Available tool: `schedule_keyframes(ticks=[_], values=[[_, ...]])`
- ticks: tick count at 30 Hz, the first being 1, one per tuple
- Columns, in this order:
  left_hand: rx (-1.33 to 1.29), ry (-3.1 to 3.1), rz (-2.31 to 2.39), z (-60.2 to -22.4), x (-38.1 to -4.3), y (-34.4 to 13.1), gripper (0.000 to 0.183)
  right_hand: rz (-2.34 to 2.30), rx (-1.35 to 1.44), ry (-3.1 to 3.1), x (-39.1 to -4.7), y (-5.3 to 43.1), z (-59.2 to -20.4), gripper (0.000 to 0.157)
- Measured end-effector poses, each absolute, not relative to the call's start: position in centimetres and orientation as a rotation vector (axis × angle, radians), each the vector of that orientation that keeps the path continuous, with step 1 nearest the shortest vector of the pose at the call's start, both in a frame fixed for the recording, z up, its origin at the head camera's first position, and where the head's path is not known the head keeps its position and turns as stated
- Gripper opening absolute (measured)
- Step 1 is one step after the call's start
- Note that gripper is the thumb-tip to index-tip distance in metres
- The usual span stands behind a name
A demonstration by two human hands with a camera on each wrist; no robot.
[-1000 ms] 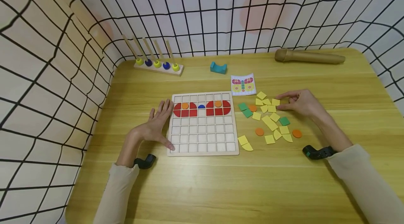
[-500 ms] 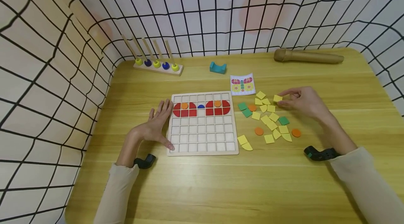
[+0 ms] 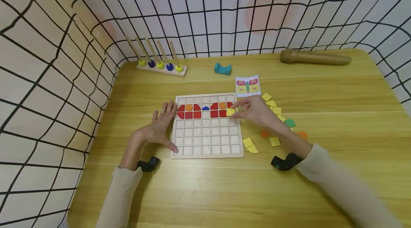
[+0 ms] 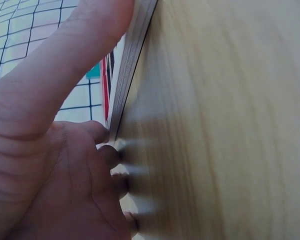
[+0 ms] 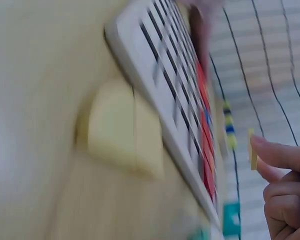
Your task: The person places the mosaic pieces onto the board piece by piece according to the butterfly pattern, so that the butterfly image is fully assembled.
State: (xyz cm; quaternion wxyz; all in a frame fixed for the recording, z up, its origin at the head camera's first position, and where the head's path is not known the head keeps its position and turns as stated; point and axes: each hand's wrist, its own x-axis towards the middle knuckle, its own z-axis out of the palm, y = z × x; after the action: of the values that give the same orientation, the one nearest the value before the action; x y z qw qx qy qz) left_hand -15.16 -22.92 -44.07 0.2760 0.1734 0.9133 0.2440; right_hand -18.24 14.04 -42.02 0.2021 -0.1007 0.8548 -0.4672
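A yellow square tile [image 3: 230,112] is pinched between the thumb and forefinger of my right hand [image 3: 257,110], over the right side of the white grid board [image 3: 207,156]. In the right wrist view the same tile [image 5: 252,150] shows edge-on at the fingertips. My left hand [image 3: 158,128] lies with fingers spread at the board's left edge, its thumb on the lower left corner. Red tiles [image 3: 189,115], orange discs [image 3: 188,107] and a blue half-disc [image 3: 205,108] sit in the board's upper rows.
Right of the board lie loose yellow tiles [image 3: 248,142], a green tile [image 3: 290,123] and orange discs [image 3: 302,135], partly hidden by my right arm. Behind stand a butterfly picture card [image 3: 248,84], a teal block [image 3: 223,69], a peg rack [image 3: 162,71] and a wooden stick [image 3: 314,57].
My right hand has lifted a yellow square tile from the loose pile and carried it left to above the board. My left hand has stayed in place.
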Motion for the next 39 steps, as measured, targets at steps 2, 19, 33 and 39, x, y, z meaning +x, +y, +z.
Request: schedule_keyframes(ticks=[2,19,33,39], values=[[0.469,2.455,0.652,-44.2,-15.2,-22.9,0.160,-1.292,-0.297,2.381,-18.0,12.2,-42.5,0.027],[0.452,2.455,0.640,-44.2,-15.2,-22.6,0.161,-1.046,-0.401,2.522,-17.4,8.0,-44.0,0.022],[0.451,2.460,0.639,-44.1,-15.1,-22.8,0.161,-1.194,-0.326,2.461,-17.8,8.4,-44.5,0.022],[0.454,2.464,0.643,-44.2,-15.1,-22.9,0.161,-1.245,-0.290,2.394,-17.9,8.6,-44.6,0.024]])
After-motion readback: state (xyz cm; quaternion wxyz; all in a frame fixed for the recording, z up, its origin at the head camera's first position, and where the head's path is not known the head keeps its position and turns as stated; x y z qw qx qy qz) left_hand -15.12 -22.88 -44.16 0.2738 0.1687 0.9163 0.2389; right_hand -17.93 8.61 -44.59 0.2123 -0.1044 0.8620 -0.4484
